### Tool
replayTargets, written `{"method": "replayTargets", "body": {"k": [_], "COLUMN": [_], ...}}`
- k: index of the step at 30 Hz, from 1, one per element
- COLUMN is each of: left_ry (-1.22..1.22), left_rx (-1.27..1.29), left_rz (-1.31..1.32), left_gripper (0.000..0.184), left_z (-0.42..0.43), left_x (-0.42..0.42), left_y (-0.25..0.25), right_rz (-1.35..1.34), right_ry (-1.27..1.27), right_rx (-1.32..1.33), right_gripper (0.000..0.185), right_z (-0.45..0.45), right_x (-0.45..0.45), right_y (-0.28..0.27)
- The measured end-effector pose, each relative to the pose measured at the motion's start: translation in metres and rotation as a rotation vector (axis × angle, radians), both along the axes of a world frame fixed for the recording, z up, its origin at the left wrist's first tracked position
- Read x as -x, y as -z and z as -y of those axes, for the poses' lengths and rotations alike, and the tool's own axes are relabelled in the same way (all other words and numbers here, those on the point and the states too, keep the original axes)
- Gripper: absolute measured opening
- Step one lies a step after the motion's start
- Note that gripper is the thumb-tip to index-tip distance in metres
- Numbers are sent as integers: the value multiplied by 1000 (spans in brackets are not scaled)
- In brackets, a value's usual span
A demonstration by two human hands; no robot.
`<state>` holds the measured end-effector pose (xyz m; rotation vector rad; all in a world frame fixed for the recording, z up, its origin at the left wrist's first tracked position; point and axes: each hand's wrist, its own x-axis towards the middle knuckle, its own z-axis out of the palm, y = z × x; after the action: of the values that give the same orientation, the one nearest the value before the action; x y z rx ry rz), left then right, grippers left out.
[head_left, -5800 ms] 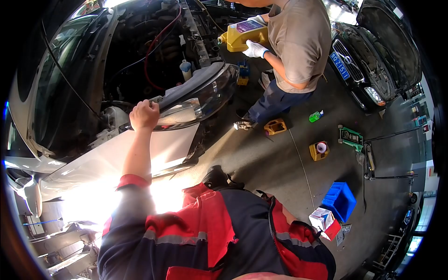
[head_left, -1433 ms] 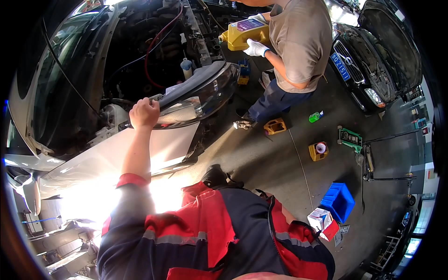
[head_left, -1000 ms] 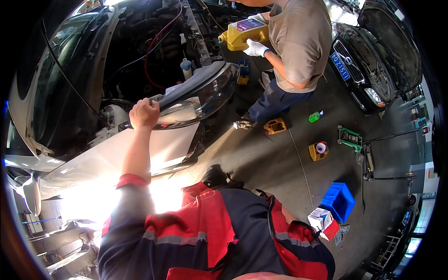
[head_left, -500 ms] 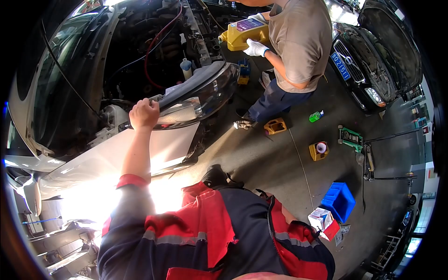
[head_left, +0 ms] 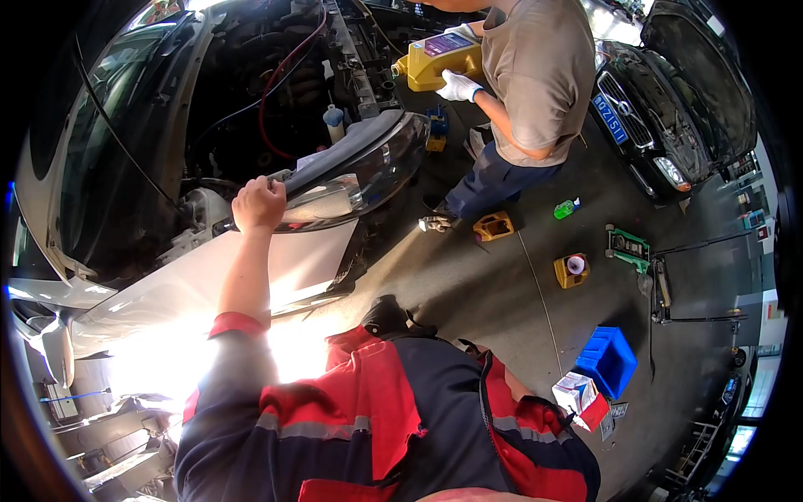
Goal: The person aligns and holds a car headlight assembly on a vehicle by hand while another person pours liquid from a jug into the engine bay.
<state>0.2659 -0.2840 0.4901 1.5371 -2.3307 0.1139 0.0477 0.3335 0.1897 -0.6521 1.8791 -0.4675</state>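
My left hand point(head_left: 259, 205) is closed at the near end of a car headlight point(head_left: 381, 171), its fingers curled at the lamp's dark upper edge. The headlight has a clear lens and lies at the front corner of a light-coloured car, above the pale fender point(head_left: 293, 255). How far the fingers wrap round the lamp is hidden by the back of the hand. My right sleeve point(head_left: 535, 418) shows at my side with a bit of bare forearm, but the hand itself is out of sight.
A co-worker in white gloves point(head_left: 458, 85) holds a yellow oil jug point(head_left: 442, 60) by the open engine bay point(head_left: 242, 92). On the floor are yellow containers point(head_left: 493, 226), a green bottle point(head_left: 567, 208), a green floor jack point(head_left: 627, 248), a blue bin point(head_left: 606, 361) and a box point(head_left: 575, 391).
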Motion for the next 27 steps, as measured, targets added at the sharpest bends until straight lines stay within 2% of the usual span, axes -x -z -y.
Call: {"method": "replayTargets", "body": {"k": [27], "left_ry": [-2], "left_rx": [-16], "left_rz": [5], "left_gripper": [31], "left_z": [0], "left_x": [0], "left_y": [0], "right_rz": [19], "right_ry": [14], "right_rx": [21], "right_gripper": [29], "right_z": [1], "right_x": [-1], "right_y": [-1]}}
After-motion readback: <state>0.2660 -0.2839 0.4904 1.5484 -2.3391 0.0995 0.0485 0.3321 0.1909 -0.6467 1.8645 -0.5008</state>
